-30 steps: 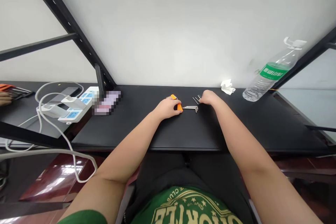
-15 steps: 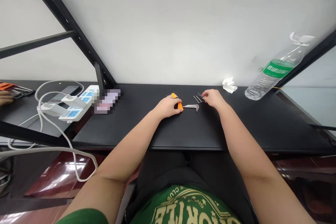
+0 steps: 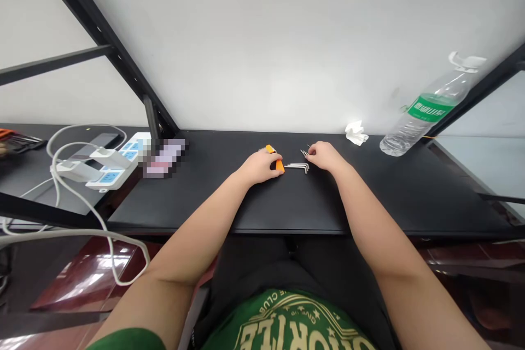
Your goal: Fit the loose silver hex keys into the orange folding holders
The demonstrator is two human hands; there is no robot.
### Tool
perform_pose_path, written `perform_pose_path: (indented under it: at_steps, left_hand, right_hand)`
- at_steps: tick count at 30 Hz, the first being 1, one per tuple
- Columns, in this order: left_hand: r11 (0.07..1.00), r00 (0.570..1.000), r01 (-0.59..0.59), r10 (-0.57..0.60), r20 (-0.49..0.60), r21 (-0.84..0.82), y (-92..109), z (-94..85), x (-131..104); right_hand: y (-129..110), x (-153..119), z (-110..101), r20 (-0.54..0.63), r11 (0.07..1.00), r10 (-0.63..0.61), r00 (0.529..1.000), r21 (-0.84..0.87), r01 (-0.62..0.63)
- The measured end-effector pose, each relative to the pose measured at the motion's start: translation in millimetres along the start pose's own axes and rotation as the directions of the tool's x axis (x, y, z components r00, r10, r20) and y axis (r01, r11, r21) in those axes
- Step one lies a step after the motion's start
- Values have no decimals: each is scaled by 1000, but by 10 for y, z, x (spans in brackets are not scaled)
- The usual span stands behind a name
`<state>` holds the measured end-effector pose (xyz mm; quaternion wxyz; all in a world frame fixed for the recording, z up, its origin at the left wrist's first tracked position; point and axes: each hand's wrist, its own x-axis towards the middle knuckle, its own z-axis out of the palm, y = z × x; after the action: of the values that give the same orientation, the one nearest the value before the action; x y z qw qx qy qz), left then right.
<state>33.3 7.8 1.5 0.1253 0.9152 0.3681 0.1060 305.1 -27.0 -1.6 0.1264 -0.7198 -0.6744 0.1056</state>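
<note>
The left hand (image 3: 260, 167) is curled part-closed around an orange holder (image 3: 279, 165), its two ends showing past the fingers. The right hand (image 3: 324, 154), at roughly two o'clock from it, has its fingertips drawn nearly together on small hex keys (image 3: 304, 152); how many are pinched cannot be told.

The small keys are the likeliest trouble. They are thin, crowded and partly under the fingers, so the person could catch two at once, or let one roll in the pinch and drop onto the bench (image 3: 287, 208). Black bench and narrow metal would make sizes easy to confuse. The larger hex keys (image 3: 298, 166) reach out from the holder towards three o'clock, bent ends turned towards six; a low sweep of the right hand could knock them askew, and a twist of the left could swing or loosen them.

As for containers, the holder meets the larger keys' straight ends, though the hand hides how firmly they are seated. The clear bottle (image 3: 430, 108), capped and green-labelled, stands between two and three o'clock from the right hand, beyond a crumpled tissue (image 3: 356, 133); how much liquid it contains is unclear. At nine o'clock, a power strip (image 3: 123, 161) carries white plugs (image 3: 114, 157).
</note>
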Motion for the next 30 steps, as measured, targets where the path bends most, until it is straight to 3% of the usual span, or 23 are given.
perform_pose_path:
  at_steps: [5, 13, 20, 30]
  left_hand:
    - [1000, 1000, -1, 1, 3, -4, 1, 7, 6]
    - [1000, 1000, 16, -15, 24, -4, 18, -7, 8]
    - [1000, 1000, -2, 2, 6, 10, 19, 3, 13]
    - [1000, 1000, 11, -11, 11, 4, 22, 5, 13]
  right_hand:
    - [3, -9, -35, 27, 999, -32, 999, 27, 31]
    - [156, 38, -33, 31, 998, 31, 999, 52, -32]
    - [36, 107, -12, 5, 995, 83, 997, 58, -83]
    - [-68, -5, -39, 94, 995, 70, 993, 58, -76]
